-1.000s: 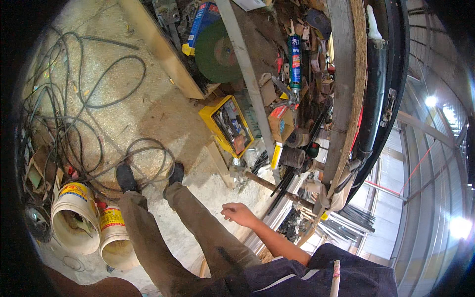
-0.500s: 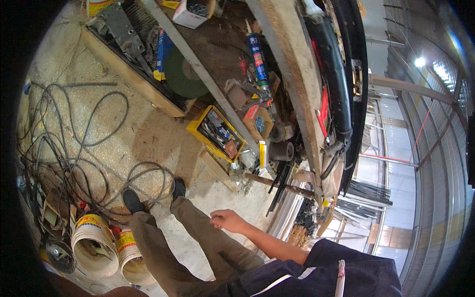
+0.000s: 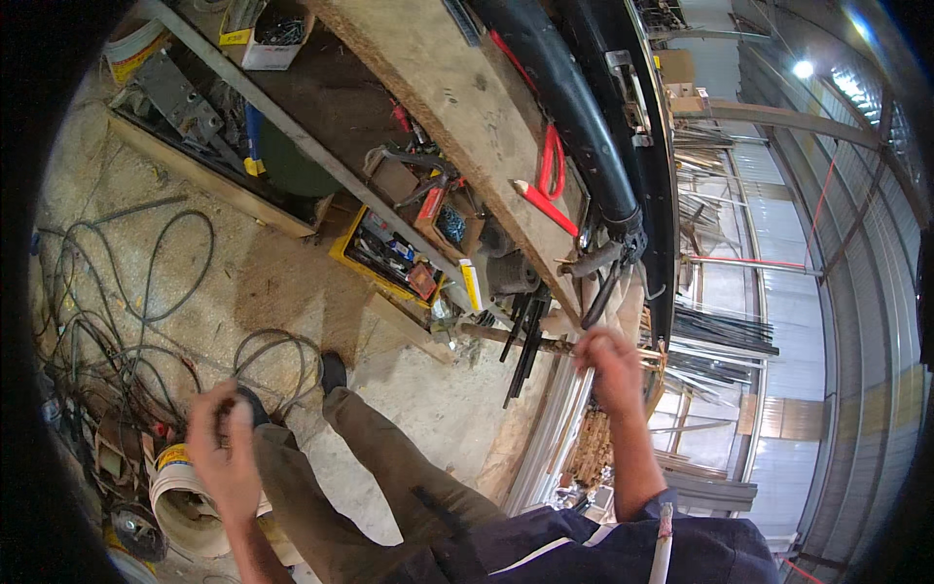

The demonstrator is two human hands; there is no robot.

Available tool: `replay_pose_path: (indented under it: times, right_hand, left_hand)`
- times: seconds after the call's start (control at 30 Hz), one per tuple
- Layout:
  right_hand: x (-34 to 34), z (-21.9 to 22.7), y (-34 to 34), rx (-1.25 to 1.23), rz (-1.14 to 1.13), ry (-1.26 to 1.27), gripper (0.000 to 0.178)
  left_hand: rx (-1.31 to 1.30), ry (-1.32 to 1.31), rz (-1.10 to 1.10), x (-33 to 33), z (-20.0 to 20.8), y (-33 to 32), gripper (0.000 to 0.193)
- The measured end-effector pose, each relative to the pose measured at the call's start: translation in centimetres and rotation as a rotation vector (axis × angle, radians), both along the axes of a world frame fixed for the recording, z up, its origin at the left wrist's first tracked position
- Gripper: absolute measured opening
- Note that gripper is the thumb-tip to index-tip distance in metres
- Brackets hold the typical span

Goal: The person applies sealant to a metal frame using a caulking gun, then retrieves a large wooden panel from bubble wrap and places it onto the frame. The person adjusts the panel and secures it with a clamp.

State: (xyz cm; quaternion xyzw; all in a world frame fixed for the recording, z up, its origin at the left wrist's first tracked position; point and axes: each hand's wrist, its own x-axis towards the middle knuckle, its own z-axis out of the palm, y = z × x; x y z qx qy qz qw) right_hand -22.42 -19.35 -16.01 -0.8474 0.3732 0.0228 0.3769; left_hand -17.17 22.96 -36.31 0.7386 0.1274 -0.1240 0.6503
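Observation:
My right hand (image 3: 610,368), blurred, is raised at the near end of the workbench (image 3: 477,107), fingers curled in. Just above its fingertips is the lower end of a dark handle (image 3: 605,295); I cannot make out whether they grip it. The handle lies beside the end of a thick black tube (image 3: 569,102). On the bench near the tube are a red loop-shaped handle (image 3: 553,164) and a red stick-like piece (image 3: 547,207) with a pale tip. My left hand (image 3: 224,450) hangs over the floor before a white bucket (image 3: 185,511), thumb and fingers apart, holding nothing visible.
Below the bench sit a yellow toolbox (image 3: 341,255), an open box of small screws (image 3: 428,216) and a wooden-sided tray (image 3: 209,180) of metal parts. Looped cables (image 3: 146,263) spread over the floor at left. Long metal bars (image 3: 720,336) are stacked at right.
My right hand has risen from over my legs to the bench end near the dark handle. My left hand has come into view. The view has shifted toward the bench.

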Motion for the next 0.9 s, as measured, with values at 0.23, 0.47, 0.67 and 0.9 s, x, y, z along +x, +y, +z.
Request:
replay_pose_path:
  times: [0.23, 0.47, 0.67, 0.9]
  right_hand:
    - [4.4, 0.3, -6.6, -0.309, -0.070, -0.064, 0.030]
    - [4.8, 0.4, -10.1, 0.076, -0.093, 0.008, 0.028]
    - [6.0, 0.7, -9.9, 0.064, -0.135, 0.095, 0.029]
    - [5.6, 0.3, -10.0, -0.016, -0.142, 0.033, 0.023]
  left_hand:
    - [0.056, 0.240, -0.260, -21.8, -18.2, -5.7, 0.018]
    - [-0.037, 0.492, -0.266, -28.3, -24.4, -7.2, 0.026]
    - [-0.057, 0.586, -0.246, -29.2, -26.6, -7.5, 0.028]
    - [-0.048, 0.635, -0.198, -28.9, -25.7, -8.3, 0.023]
